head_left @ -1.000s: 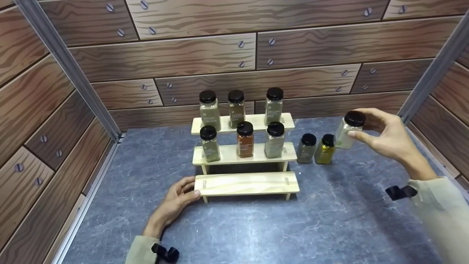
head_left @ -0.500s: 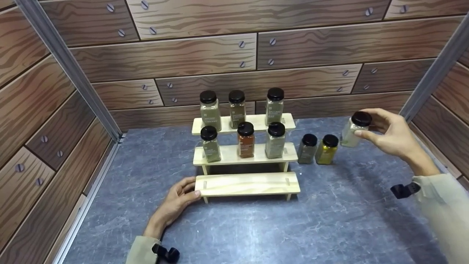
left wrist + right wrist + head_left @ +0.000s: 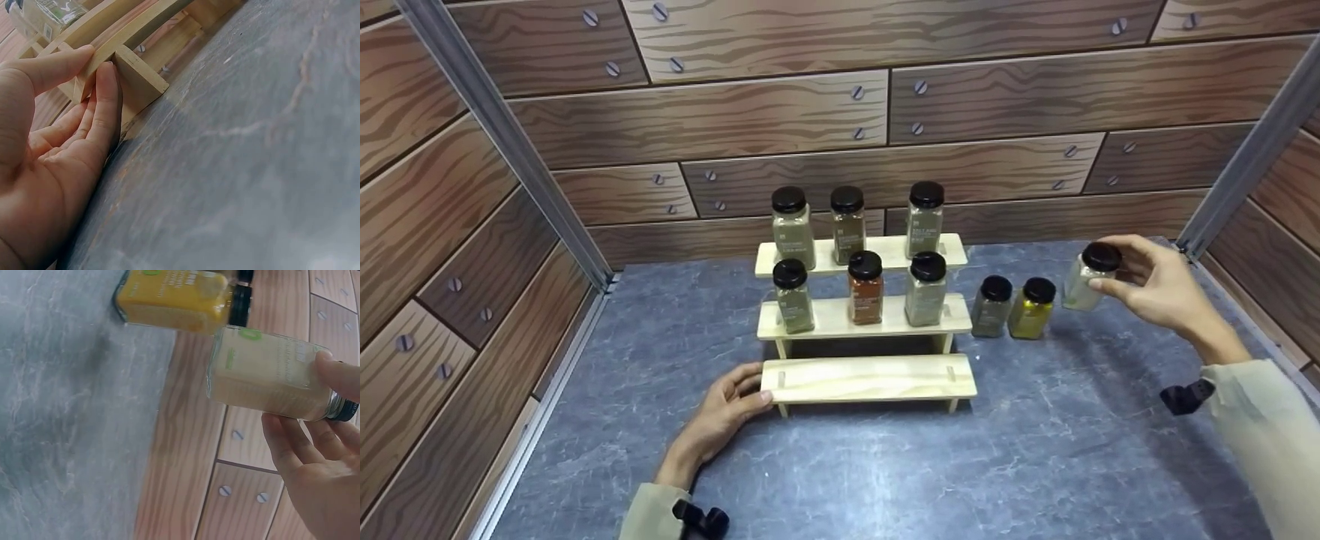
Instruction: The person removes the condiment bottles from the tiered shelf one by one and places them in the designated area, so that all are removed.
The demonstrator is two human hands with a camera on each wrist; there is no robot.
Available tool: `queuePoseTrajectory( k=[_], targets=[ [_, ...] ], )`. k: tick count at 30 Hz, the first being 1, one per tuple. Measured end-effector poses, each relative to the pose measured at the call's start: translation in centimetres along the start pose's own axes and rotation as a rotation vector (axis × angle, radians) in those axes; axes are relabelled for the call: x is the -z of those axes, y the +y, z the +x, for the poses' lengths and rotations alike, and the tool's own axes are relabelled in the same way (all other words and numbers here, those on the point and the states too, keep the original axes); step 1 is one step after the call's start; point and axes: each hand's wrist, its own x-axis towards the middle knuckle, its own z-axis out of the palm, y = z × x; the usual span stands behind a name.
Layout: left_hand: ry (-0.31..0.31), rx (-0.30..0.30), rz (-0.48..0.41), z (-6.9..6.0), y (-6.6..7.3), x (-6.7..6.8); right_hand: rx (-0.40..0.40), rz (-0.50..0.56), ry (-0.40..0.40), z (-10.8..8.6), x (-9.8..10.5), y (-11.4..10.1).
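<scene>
My right hand [image 3: 1166,289] pinches a pale jar [image 3: 1086,281] with a black lid between thumb and fingers, right of the yellow jar [image 3: 1032,309]. The right wrist view shows the same jar [image 3: 264,374] held near its lid by my hand [image 3: 326,467]. My left hand [image 3: 716,416] grips the left end of the lowest wooden shelf [image 3: 870,377]. In the left wrist view my thumb and fingers [image 3: 101,121] pinch the shelf's end [image 3: 121,42]. Several jars stand on the upper two tiers, among them a red-orange jar [image 3: 866,291].
A dark grey jar [image 3: 991,307] stands between the rack and the yellow jar. On the middle tier [image 3: 829,319] and the top tier [image 3: 765,259] the jars are spaced unevenly. Wood-patterned walls [image 3: 780,112] and metal corner posts [image 3: 502,142] enclose the blue-grey table [image 3: 840,480].
The pale jar has moved right, away from the yellow jar, then slightly lower in view with my right hand. My left hand keeps its grip on the shelf.
</scene>
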Motion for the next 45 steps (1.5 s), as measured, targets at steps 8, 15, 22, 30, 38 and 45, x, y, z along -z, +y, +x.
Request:
queuePoseTrajectory(
  k=[8,15,22,30,38,45],
  targets=[
    [0.005,0.011,-0.008,0.0,-0.2,-0.2,-0.054,-0.012,-0.05,-0.8,-0.8,1.6],
    [0.016,0.015,-0.009,0.0,-0.3,-0.2,-0.033,0.03,-0.05,-1.1,-1.9,2.7],
    [0.013,0.01,-0.016,-0.2,-0.2,-0.1,-0.033,0.042,-0.069,-1.3,-2.8,3.2],
    [0.005,0.012,-0.005,0.0,0.0,0.0,-0.055,0.039,-0.072,-1.7,-3.4,4.2],
    [0.0,0.004,-0.005,0.0,-0.1,0.0,-0.04,0.035,-0.062,-1.9,-3.7,5.0],
    [0.002,0.0,-0.013,0.0,0.0,0.0,-0.065,0.021,-0.085,-2.0,-3.9,5.0]
  ],
)
